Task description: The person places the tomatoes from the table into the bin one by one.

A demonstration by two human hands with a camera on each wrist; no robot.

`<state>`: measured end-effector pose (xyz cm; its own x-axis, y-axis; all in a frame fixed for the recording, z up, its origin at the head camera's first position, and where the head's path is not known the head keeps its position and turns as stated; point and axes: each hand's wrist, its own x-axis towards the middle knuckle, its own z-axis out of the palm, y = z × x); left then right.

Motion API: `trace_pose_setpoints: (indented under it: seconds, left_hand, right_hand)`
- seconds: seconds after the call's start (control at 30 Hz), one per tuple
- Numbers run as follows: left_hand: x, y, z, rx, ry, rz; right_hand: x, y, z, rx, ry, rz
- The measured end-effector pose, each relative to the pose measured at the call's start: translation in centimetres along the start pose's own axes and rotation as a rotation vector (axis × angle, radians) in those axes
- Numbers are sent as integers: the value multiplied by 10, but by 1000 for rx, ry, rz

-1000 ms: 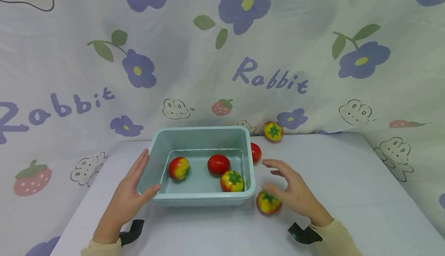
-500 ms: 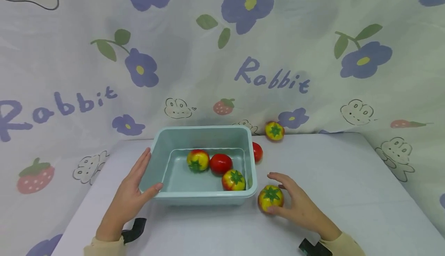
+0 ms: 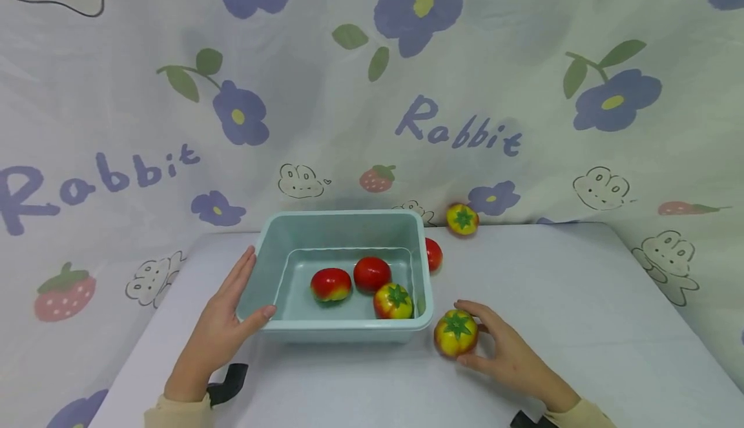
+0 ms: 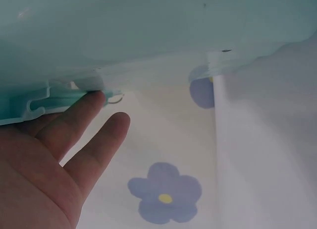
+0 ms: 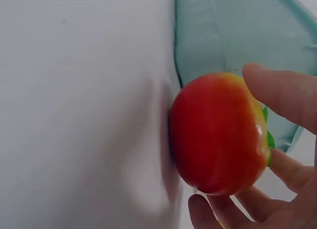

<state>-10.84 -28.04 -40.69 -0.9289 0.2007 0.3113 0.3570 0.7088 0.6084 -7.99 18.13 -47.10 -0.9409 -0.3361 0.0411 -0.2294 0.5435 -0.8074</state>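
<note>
A pale blue-green plastic bin [image 3: 343, 326] stands on the white table with three red-and-yellow toy tomatoes in it, one of them a tomato [image 3: 331, 285] lying on its side. My left hand [image 3: 223, 328] rests against the bin's left side, fingers straight along the outer wall and thumb near the front rim. Right of the bin's front corner, a toy tomato [image 3: 456, 332] with a green star-shaped top sits on the table. My right hand [image 3: 511, 354] curls its thumb and fingers round that tomato [image 5: 218, 135]. In the right wrist view its side looks red.
Behind the right hand, a red tomato [image 3: 433, 255] is partly hidden by the bin's right wall. Another yellow-and-red tomato [image 3: 462, 219] lies at the table's back edge, close to the printed cloth [image 3: 523, 60]. The white table [image 3: 581, 299] extends to the right.
My right hand has moved down beside the front tomato, and its fingers have come round it. The left tomato in the bin has rolled rightward and turned. The left hand stays against the bin.
</note>
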Motion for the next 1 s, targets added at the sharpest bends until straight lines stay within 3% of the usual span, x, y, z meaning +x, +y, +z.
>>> trace_pose_setpoints:
  seconds: [0.6,0.83,1.0]
  left_hand:
    - [-1,-2,0,3,15,7]
    - [-1,-2,1,-3,13,7]
    - [-1,-2,0,1,15,10]
  right_hand:
    - [1,2,0,-3,-43,-25]
    - [2,-4,-4,-16,20,1]
    - [2,-10,-10,-29,75,-29]
